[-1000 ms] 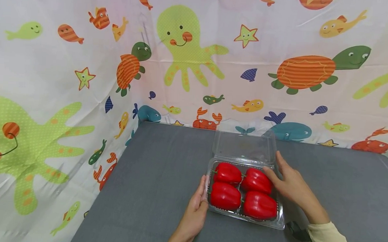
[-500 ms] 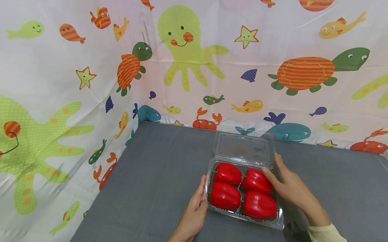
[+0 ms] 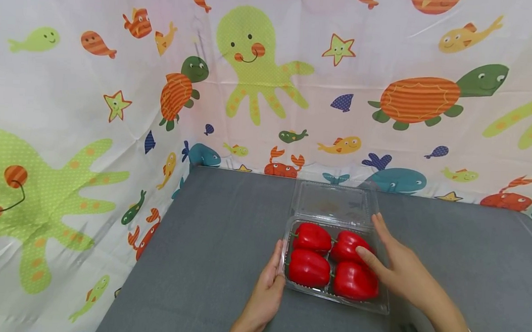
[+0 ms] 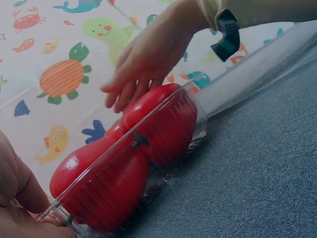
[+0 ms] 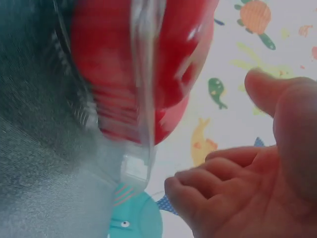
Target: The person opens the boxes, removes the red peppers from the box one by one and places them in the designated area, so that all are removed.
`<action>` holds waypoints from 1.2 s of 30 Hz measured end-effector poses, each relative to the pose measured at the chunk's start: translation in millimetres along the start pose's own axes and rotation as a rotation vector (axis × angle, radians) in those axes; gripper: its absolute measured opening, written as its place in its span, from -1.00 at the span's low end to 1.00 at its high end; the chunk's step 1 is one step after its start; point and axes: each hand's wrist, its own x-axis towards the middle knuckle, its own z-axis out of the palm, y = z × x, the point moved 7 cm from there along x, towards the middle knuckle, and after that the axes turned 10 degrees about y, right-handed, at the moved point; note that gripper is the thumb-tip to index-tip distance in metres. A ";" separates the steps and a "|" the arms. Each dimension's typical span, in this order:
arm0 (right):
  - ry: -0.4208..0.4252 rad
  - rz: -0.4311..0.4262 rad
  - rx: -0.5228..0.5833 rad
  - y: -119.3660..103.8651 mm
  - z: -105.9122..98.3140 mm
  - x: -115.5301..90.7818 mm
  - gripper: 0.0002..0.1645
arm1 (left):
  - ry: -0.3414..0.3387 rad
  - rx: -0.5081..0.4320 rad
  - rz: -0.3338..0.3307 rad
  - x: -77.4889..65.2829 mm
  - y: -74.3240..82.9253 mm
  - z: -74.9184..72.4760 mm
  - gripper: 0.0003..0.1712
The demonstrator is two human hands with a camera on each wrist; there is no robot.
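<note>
A clear plastic clamshell container (image 3: 305, 289) holds several red bell peppers (image 3: 309, 268) with green stems, lying in two rows. Its lid (image 3: 322, 200) lies folded back on the far side. My left hand (image 3: 262, 294) grips the container's left edge; in the left wrist view, the fingers (image 4: 32, 191) pinch the rim beside a pepper (image 4: 104, 183). My right hand (image 3: 404, 271) is over the right side, fingers extended, thumb overlapping the far right pepper in the head view. In the right wrist view, that hand (image 5: 247, 183) shows an empty palm, apart from the container wall (image 5: 143, 89).
A grey cloth-covered table (image 3: 209, 243) carries the container. Behind and to the left hangs a white curtain (image 3: 280, 48) printed with sea animals. A dark band (image 4: 228, 37) sits on the right wrist, by a pale sleeve (image 4: 267, 12).
My right hand has come off the container's right edge and moved slightly nearer and to the right. My left hand and the container have stayed in place.
</note>
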 end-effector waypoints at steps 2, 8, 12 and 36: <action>-0.007 -0.016 0.001 -5.7 0.5 -6.6 0.27 | 0.002 0.002 0.001 0.0 0.0 -0.1 -0.17; -0.048 -0.079 0.007 -16.9 7.9 -26.8 0.34 | 0.005 0.005 0.003 -0.9 -0.7 0.2 -0.17; -0.071 -0.099 -0.021 -17.1 14.1 -38.6 0.34 | 0.004 0.006 0.007 -1.9 -1.3 0.0 -0.17; -0.091 -0.012 -0.184 -13.7 27.1 -52.7 0.28 | 0.007 0.018 -0.008 -1.3 -0.8 1.3 -0.17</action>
